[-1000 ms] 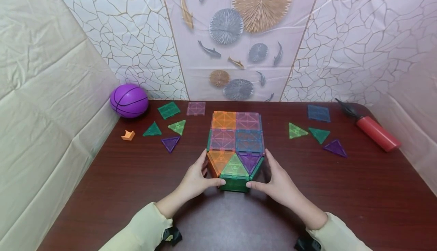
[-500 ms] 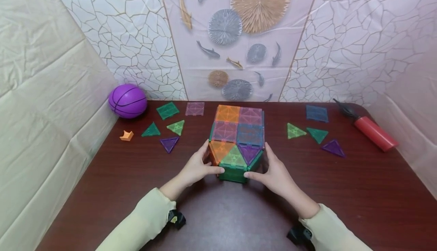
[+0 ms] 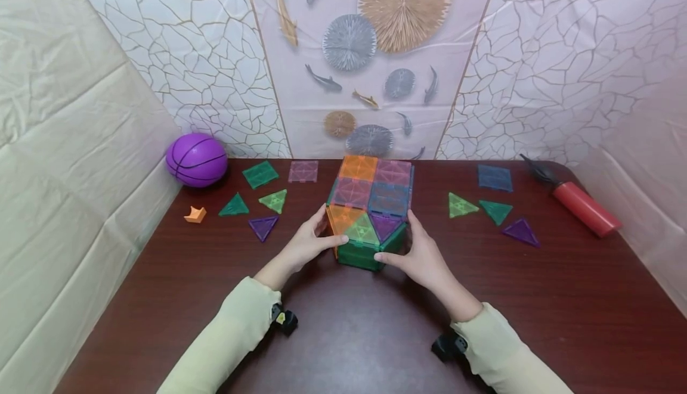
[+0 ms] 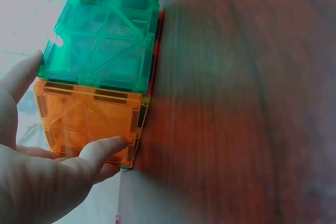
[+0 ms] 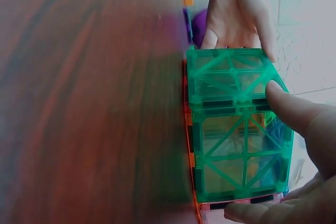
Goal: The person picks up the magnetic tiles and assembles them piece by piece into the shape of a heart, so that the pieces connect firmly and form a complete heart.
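A box built of see-through magnetic tiles (image 3: 390,197) sits mid-table, its top made of orange, pink and blue squares, with orange, green and purple triangles at the near end. My left hand (image 3: 307,244) holds its left near corner, thumb at the front and fingers along the side. On the opposite side my right hand (image 3: 426,258) grips it the same way, thumb on the green front. In the left wrist view the thumb lies over an orange side tile (image 4: 79,116) beside a green tile (image 4: 105,45). Green wall tiles (image 5: 244,153) fill the right wrist view.
Left of the box lie loose tiles, among them a purple triangle (image 3: 263,227) and a pink square (image 3: 303,171), plus a small orange piece (image 3: 195,214) and a purple ball (image 3: 197,160). To the right are more tiles, like a blue square (image 3: 495,177), and a red hand pump (image 3: 586,208).
Both hands have moved the tile box away from me, toward the back of the table. It has turned slightly, and both hands keep their hold.
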The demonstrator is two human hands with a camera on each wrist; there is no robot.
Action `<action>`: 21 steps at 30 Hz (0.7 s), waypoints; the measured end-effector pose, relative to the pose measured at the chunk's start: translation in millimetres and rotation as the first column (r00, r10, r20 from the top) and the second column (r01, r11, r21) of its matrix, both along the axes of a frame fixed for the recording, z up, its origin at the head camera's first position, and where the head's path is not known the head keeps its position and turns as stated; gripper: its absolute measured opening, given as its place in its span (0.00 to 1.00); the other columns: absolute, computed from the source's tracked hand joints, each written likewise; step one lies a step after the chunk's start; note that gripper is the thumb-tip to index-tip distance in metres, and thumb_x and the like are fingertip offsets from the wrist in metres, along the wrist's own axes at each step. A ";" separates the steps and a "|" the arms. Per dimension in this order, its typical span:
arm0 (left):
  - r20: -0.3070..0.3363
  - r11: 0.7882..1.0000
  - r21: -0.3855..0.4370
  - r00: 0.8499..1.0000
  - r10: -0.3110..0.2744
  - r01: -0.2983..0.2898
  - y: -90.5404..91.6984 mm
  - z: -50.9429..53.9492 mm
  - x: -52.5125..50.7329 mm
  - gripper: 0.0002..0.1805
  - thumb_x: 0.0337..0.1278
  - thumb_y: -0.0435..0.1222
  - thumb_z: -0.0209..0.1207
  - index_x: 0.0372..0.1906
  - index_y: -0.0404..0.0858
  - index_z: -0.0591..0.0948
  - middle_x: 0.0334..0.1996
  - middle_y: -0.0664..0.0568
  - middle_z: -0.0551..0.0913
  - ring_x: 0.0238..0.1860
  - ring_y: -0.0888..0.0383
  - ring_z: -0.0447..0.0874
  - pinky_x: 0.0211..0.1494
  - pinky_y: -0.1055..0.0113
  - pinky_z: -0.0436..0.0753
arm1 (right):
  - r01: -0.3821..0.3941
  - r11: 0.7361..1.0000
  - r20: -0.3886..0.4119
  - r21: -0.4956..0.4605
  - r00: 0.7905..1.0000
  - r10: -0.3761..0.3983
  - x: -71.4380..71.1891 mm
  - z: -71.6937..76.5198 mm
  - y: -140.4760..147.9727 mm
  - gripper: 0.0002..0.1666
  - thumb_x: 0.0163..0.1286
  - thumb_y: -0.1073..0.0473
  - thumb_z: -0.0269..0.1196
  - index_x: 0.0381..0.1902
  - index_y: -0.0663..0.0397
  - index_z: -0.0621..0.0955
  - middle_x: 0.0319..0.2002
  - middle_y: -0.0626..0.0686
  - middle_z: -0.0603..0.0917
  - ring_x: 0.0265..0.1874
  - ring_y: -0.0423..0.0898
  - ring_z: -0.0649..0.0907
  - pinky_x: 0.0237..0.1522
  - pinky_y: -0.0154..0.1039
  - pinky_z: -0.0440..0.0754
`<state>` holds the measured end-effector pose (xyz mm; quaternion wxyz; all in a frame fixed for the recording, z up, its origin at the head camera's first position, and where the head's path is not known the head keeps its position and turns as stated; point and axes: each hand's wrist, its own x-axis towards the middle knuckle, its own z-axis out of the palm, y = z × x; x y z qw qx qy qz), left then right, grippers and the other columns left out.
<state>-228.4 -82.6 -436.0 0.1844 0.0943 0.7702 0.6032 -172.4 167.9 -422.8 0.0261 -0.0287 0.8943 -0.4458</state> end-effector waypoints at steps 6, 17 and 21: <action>0.016 1.000 0.024 1.000 -0.005 0.004 -2.6 -1.6 -13.0 0.54 0.54 0.44 0.67 0.78 0.49 0.44 0.77 0.52 0.47 0.76 0.49 0.46 0.73 0.50 0.56 | 0.040 0.999 0.022 0.005 0.999 -0.040 -5.7 0.7 -6.6 0.73 0.51 0.40 0.74 0.76 0.61 0.41 0.73 0.67 0.53 0.67 0.63 0.66 0.59 0.56 0.73; 0.136 0.988 0.139 0.990 0.048 -0.067 -3.0 -4.8 -35.8 0.50 0.58 0.38 0.63 0.77 0.55 0.45 0.77 0.54 0.42 0.76 0.53 0.40 0.72 0.51 0.58 | 0.120 0.993 0.010 -0.014 0.993 -0.120 -22.1 -1.3 -24.2 0.71 0.51 0.41 0.75 0.76 0.62 0.43 0.72 0.66 0.53 0.68 0.60 0.63 0.63 0.58 0.68; 0.137 0.981 0.177 0.989 0.060 -0.084 -1.2 -6.0 -44.7 0.47 0.61 0.38 0.60 0.77 0.54 0.45 0.77 0.55 0.41 0.76 0.54 0.42 0.73 0.52 0.56 | 0.157 0.987 0.011 -0.026 0.988 -0.157 -27.4 -2.6 -32.2 0.71 0.51 0.41 0.75 0.75 0.62 0.44 0.72 0.67 0.51 0.66 0.61 0.65 0.63 0.57 0.68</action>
